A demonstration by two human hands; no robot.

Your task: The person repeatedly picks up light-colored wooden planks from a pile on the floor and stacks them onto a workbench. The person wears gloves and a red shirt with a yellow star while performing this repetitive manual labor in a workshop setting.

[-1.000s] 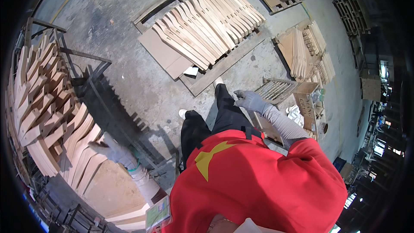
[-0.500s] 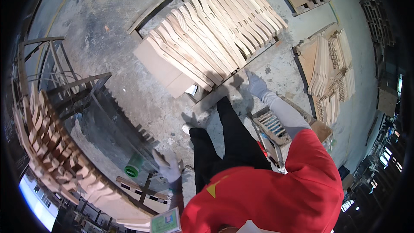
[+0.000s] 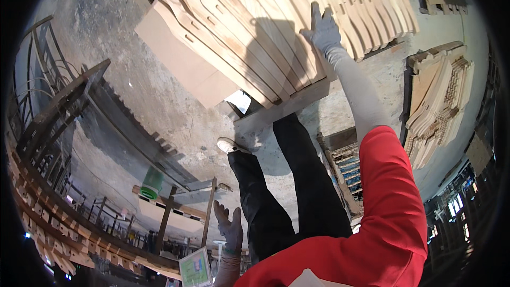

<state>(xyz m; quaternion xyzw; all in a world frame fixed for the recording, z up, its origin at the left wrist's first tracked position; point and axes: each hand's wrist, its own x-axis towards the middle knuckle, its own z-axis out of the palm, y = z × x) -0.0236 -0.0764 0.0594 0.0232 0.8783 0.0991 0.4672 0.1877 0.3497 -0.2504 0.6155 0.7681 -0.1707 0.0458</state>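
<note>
A large stack of pale curved wooden chair parts (image 3: pixel 276 26) lies on a pallet ahead of me. My right hand (image 3: pixel 322 31), in a grey glove, reaches out and rests flat on the top pieces near the stack's right side, fingers spread. My left hand (image 3: pixel 228 227), also gloved, hangs back beside my left leg with its fingers apart, holding nothing. My black trousers and a white shoe (image 3: pixel 229 145) step toward the pallet's edge.
A flat brown board (image 3: pixel 186 64) lies at the stack's left. A dark metal rack (image 3: pixel 79 106) holding wooden parts curves along the left. A second stack of parts (image 3: pixel 438 101) sits at right, a small crate (image 3: pixel 345 162) by my leg, and a green cup (image 3: pixel 152 182) on a bench.
I have moved toward the pallet stack, which now looks much larger. My right hand has reached forward onto the wooden parts. My left hand has swung back, away from the rack.
</note>
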